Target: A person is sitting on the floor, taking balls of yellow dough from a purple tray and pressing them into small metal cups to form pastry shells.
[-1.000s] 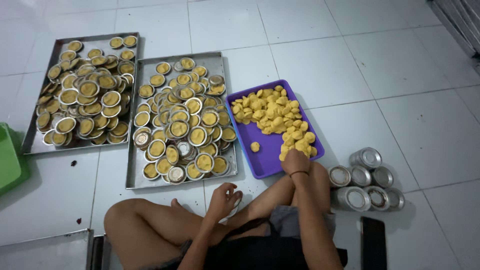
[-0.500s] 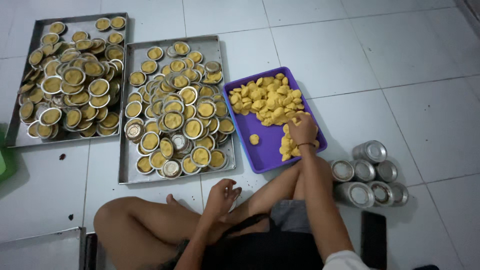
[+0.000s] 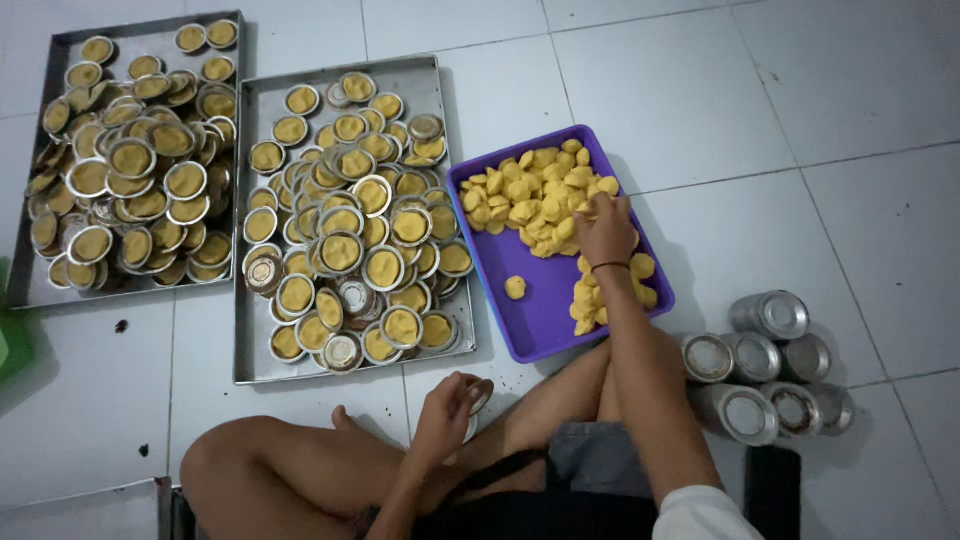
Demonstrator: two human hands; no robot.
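Seated cross-legged on tiled floor. Left hand low by knee, fingers curled on a small empty tin mould; little shifted since a second ago. Right hand moved up the purple tray from its near edge into the yellow dough pieces, fingers closing over one; grip not confirmed. Stacked spare tins at right. Beyond: near metal tray of filled moulds, farther tray likewise full.
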